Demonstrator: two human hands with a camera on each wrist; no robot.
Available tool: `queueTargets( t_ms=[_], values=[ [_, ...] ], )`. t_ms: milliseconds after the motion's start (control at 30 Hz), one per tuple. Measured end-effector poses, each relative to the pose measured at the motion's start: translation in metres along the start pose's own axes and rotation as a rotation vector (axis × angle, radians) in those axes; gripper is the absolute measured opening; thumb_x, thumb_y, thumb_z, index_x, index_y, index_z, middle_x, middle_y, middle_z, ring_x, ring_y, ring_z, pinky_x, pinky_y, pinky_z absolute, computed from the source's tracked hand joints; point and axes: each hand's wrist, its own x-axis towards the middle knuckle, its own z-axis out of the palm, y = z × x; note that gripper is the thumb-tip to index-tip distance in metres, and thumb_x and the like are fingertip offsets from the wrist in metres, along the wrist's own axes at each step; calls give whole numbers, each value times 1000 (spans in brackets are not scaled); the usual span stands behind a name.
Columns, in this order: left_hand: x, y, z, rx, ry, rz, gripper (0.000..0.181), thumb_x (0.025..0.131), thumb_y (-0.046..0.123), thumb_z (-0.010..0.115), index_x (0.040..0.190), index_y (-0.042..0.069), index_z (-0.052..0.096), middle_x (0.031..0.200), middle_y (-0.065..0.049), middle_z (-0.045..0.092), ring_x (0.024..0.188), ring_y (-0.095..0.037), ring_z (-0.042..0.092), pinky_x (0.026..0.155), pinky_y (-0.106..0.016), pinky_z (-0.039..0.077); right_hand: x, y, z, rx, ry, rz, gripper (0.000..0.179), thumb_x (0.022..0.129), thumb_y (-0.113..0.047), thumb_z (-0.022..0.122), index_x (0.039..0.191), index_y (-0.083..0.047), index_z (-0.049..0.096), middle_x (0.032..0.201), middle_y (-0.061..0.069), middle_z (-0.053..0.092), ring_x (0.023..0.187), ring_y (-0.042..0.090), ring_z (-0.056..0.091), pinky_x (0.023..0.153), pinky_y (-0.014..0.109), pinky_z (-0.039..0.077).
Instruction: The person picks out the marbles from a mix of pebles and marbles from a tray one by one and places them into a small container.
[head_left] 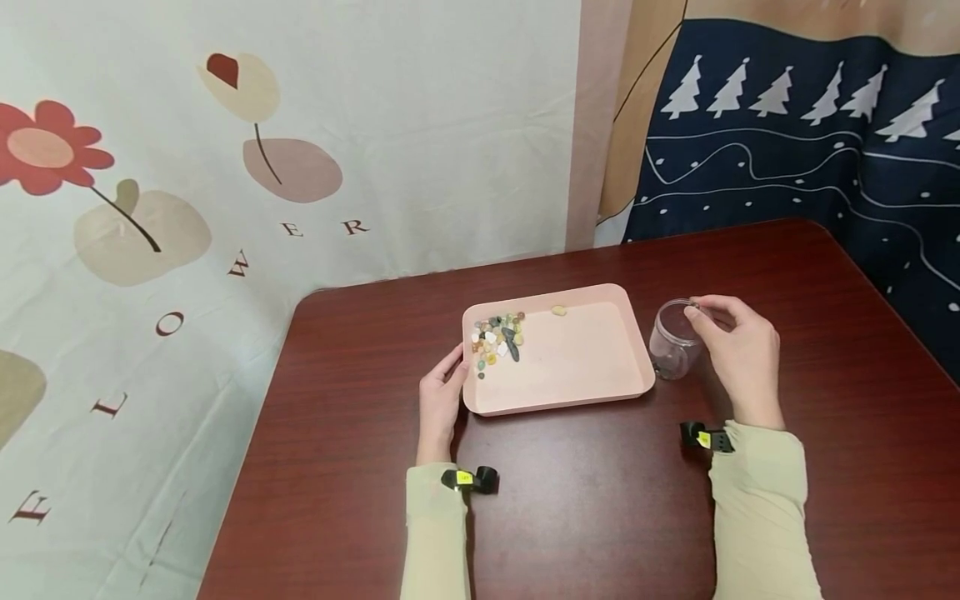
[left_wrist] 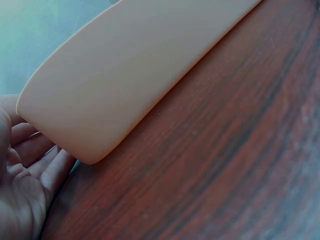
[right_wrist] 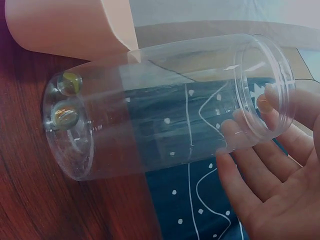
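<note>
I see right hand (head_left: 738, 348) pinching marble (right_wrist: 265, 104) at mouth of jar (head_left: 671, 352); left hand (head_left: 441, 398) grips tray (head_left: 577, 354).

The tray (head_left: 577, 358) looks like smooth, matt plastic. The jar (right_wrist: 170, 115) seems clear, glossy plastic; the marbles (right_wrist: 66, 115) in it look like shiny glass. The pebbles (head_left: 512, 347) resemble smooth stone. The desk (head_left: 585, 492) shows wood grain under a soft sheen. The hangings (head_left: 450, 125) are matt, creased cloth; the sleeves (head_left: 761, 512), wrinkled cloth.
</note>
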Motion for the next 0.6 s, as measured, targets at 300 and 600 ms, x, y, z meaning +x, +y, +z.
queueTargets(
  t_ms=[300, 600],
  values=[
    [1, -3, 1, 7, 10, 13, 31, 86, 17, 59, 117, 18, 60, 117, 0, 57, 103, -12, 55, 81, -25, 47, 0, 2, 0, -8, -12, -10, 43, 80, -47, 59, 112, -19, 63, 107, 5, 62, 96, 15, 57, 68, 14, 43],
    [1, -3, 1, -8, 10, 21, 31, 87, 17, 59, 117, 18, 60, 117, 0, 58, 104, -13, 55, 81, -25, 47, 0, 1, 0, -19, -24, -19, 44, 80, -47, 58, 112, -17, 63, 106, 5, 62, 95, 15, 56, 68, 15, 42]
  ],
)
